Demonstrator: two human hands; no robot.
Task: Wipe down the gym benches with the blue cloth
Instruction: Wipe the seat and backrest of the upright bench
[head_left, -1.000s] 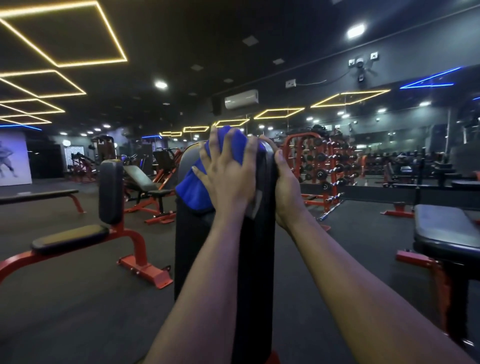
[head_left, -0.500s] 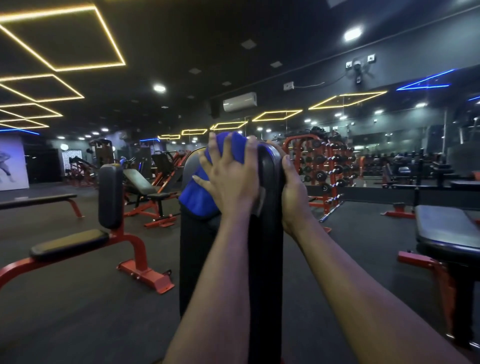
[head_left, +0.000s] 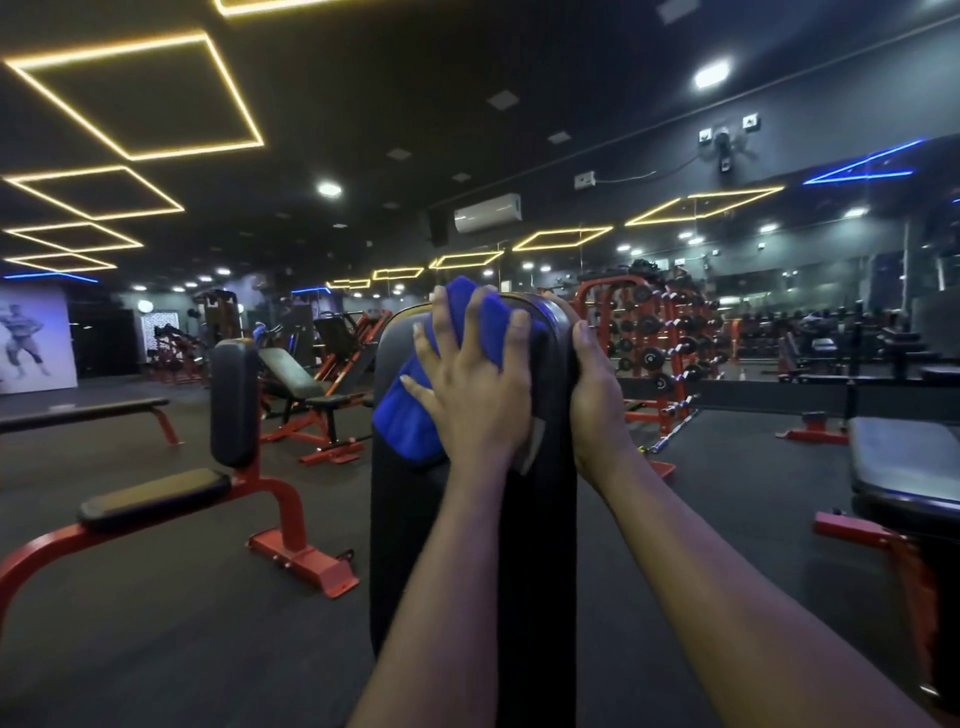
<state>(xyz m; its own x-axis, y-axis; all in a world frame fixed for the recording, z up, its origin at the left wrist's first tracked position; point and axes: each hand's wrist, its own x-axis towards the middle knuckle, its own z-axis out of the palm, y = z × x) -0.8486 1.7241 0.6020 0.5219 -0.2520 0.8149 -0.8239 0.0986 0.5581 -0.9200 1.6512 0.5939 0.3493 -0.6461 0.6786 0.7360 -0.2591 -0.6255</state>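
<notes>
Left hand (head_left: 475, 387): pressing the blue cloth (head_left: 410, 423) with fingers spread flat
Blue cloth: lying bunched against the top of the upright bench backrest (head_left: 540, 545)
Right hand (head_left: 595, 400): gripping the backrest's right edge near its top, fingers curling behind it

Blue cloth (head_left: 410, 423) held against the top of an upright black bench backrest (head_left: 540, 545).
The left hand (head_left: 470, 384) pressed the cloth to the pad's upper front with fingers spread, while the right hand (head_left: 592, 400) gripped the pad's right edge. A red-framed bench (head_left: 156, 499) stood on the dark floor (head_left: 156, 649) to the left, and a dumbbell rack (head_left: 649, 348) stood behind on the right.
</notes>
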